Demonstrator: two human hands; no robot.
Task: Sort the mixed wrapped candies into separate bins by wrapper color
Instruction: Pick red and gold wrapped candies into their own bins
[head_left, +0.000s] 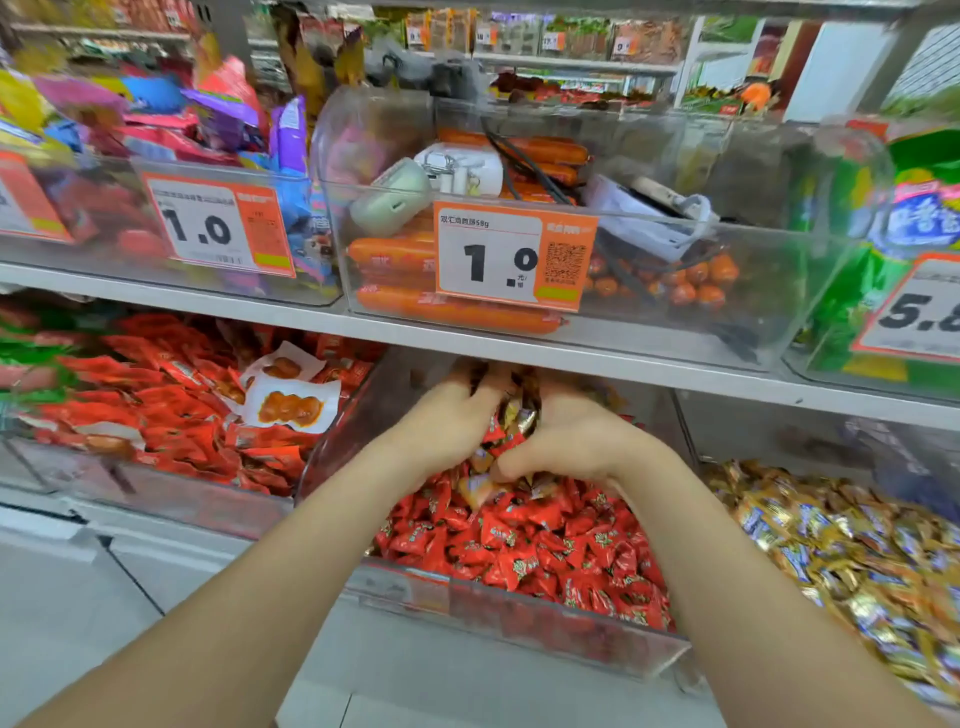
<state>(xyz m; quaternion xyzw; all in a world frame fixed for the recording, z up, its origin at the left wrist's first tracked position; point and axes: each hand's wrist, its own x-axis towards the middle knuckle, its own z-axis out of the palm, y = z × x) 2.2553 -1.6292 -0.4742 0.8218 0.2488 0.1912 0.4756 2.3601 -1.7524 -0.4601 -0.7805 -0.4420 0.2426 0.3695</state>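
Little room under the white shelf edge (675, 376). In the clear plastic bin (519, 613) of red wrapped candies (545, 545), the right hand (566, 441) seems to clutch gold wrapped candies (522, 415); the left hand (447, 421) touches them, but its grip I cannot tell.

- Orange-and-white price tag (514, 254), front of the clear sausage bin (727, 332): "双汇鸡肉肠58g", large "1.0", a QR code.
- Price tag (218, 223), front of the bin of mixed coloured packets (104, 265): large "1.0"; small print blurred.
- Price tag (919, 312), on the green packs' bin (810, 358): "5.", next digit cut off.
- Small top-shelf tags (553, 40): illegible.
- Red-wrapped candies (519, 545): print unreadable.
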